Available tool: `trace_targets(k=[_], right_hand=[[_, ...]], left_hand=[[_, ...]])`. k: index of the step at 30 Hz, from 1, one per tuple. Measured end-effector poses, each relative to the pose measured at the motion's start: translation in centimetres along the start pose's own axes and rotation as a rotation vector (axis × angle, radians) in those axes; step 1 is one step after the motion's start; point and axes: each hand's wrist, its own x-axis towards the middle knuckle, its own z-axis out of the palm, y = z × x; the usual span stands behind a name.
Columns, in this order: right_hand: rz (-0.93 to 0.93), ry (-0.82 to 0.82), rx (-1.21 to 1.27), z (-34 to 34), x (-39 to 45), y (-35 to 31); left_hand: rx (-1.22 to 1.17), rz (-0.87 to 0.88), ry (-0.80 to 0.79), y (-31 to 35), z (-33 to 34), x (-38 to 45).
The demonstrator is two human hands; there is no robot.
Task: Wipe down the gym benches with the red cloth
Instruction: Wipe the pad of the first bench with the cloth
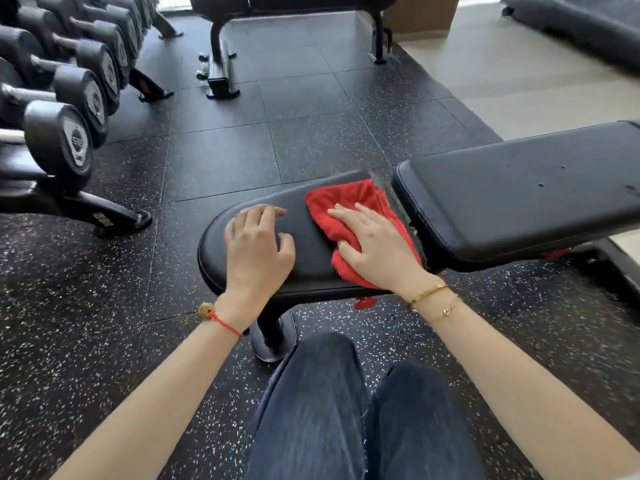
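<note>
Fingers of the right hand (375, 249) lie spread and flat on the red cloth (349, 216), pressing it onto the bench (304, 237) seat pad beside the raised back pad (519, 188), while the left hand (258, 247) rests on the seat, fingers loosely curled, holding nothing.

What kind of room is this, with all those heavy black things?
It looks like a gym, the weights area. A rack of dumbbells stands on the left, padded benches sit on a speckled rubber floor, and the right hand presses a red cloth on one bench's seat.
</note>
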Motion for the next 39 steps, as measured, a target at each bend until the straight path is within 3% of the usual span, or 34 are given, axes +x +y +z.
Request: trace_targets(k=[4,6,8,10,12,16,25,33,39], right_hand=[[-0.009,-0.042,0.107,-1.0,-0.3,0.4],[0.1,0.064,0.175,-1.7,-0.4,1.1],[0.217,0.142,0.05,-2.4,-0.2,2.4],[0.312,0.062,-0.05,-2.5,0.0,3.4],[0.352,0.002,0.0,-2.0,0.4,3.7],[0.319,0.076,0.105,-1.4,0.8,3.0],[0.295,0.366,0.092,-3.9,1.4,3.7],[0.363,0.319,0.08,-8.6,1.8,11.0],[0.305,0.275,-0.109,-9.9,2.2,17.2]], left_hand=[[-0.046,0.106,-0.039,3.7,1.6,1.1],[-0.058,0.124,-0.056,4.5,2.6,1.6],[-0.049,0.128,-0.06,4.8,3.3,1.9],[-0.044,0.121,-0.062,4.7,3.9,2.0],[-0.068,0.106,-0.056,4.5,4.1,2.1],[-0.06,0.12,-0.056,4.5,4.2,2.1],[-0.024,0.116,-0.034,4.6,4.4,2.2],[0.069,0.115,-0.016,5.6,4.8,2.1],[0.063,0.082,-0.026,13.0,7.9,2.3]])
